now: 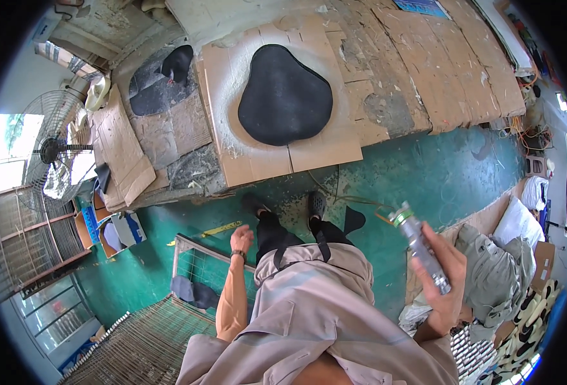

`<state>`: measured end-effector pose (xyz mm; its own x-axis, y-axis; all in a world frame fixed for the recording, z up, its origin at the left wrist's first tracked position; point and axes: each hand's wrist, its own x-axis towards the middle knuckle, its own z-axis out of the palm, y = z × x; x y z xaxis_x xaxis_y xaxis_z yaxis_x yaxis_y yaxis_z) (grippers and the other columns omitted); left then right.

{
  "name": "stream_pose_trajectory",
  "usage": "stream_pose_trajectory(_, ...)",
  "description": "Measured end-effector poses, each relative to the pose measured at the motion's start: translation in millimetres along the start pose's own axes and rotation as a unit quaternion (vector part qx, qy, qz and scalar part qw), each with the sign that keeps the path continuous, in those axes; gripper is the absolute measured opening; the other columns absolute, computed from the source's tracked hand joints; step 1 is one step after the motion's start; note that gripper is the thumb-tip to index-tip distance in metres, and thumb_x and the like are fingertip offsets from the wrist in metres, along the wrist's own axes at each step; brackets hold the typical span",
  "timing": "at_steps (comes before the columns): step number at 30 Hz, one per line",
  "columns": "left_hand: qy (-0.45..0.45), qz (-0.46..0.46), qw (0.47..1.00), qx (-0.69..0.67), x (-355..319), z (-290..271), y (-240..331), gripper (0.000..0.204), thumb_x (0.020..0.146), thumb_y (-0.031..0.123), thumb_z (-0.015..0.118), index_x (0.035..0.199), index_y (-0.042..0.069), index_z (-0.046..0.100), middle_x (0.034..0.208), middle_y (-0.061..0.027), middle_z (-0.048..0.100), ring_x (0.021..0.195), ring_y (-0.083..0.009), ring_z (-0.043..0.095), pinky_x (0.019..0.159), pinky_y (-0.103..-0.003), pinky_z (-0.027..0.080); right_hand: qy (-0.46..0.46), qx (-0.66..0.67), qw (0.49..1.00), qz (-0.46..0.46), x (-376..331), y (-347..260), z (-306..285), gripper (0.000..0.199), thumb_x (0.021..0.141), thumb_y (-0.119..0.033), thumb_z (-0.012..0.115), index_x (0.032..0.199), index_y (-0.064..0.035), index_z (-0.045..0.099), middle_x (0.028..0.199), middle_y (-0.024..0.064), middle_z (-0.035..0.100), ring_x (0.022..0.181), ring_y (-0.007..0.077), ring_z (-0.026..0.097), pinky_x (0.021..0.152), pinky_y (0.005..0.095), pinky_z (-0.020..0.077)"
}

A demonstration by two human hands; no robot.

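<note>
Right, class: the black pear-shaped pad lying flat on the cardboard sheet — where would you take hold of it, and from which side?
Probably the black pad is best gripped at its narrow upper end, coming from above and the far side with both hands. It lies flat on the cardboard sheet, so fingers must slide under an edge; the narrow end is easiest to span.

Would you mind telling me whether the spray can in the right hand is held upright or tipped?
Tipped. The spray can slants in the right hand, its capped nozzle end pointing up and left toward the bench.
</note>
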<state>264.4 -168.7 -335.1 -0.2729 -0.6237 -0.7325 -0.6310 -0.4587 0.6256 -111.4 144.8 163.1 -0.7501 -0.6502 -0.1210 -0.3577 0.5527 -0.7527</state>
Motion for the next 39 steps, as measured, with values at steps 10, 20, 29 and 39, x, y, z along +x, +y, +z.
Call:
stream_pose_trajectory(10,0.149,0.345,0.927,0.002,72.5,112.4,229.6,0.021,0.098,0.012,0.068,0.119,0.007,0.071,0.084,0.0019,0.062,0.073,-0.0089,0.057,0.066,-0.026,0.047,0.052,0.048,0.997,0.011,-14.6,3.7,20.9,0.055,0.08,-0.006,0.078,0.132,0.004,0.066,0.091,0.0185,0.068,0.077,0.0283,0.068,0.071,0.0339,0.0515)
stream_pose_trajectory(20,0.256,0.306,0.868,0.297,68.8,159.5,333.2,0.027,0.076,0.027,0.086,0.1,0.018,0.076,0.097,-0.0062,0.065,0.1,-0.0287,0.066,0.088,-0.043,0.053,0.021,0.042,0.998,0.045,-55.3,35.7,-8.7,0.048,0.09,-0.009,0.07,0.133,0.0104,0.062,0.1,0.0188,0.072,0.081,0.0222,0.069,0.076,0.0319,0.0531)
stream_pose_trajectory(29,0.126,-0.046,0.905,-0.404,122.6,170.5,358.3,0.033,0.088,0.005,0.075,0.118,0.001,0.06,0.112,-0.0156,0.067,0.1,-0.0308,0.068,0.087,-0.049,0.062,0.073,0.092,0.992,0.044,-52.3,52.4,9.8,0.051,0.087,-0.005,0.075,0.135,0.0065,0.063,0.095,0.0171,0.071,0.08,0.0247,0.069,0.073,0.0331,0.0529)
stream_pose_trajectory(39,-0.272,0.132,0.761,-0.574,70.2,213.3,508.5,0.01,0.082,0.011,0.061,0.09,0.004,0.064,0.086,-0.0139,0.069,0.078,-0.0334,0.065,0.098,-0.059,0.051,0.099,0.131,0.986,0.019,-57.2,78.9,30.5,0.05,0.087,-0.003,0.075,0.135,0.0054,0.063,0.096,0.0174,0.071,0.08,0.0249,0.069,0.073,0.0325,0.0523)
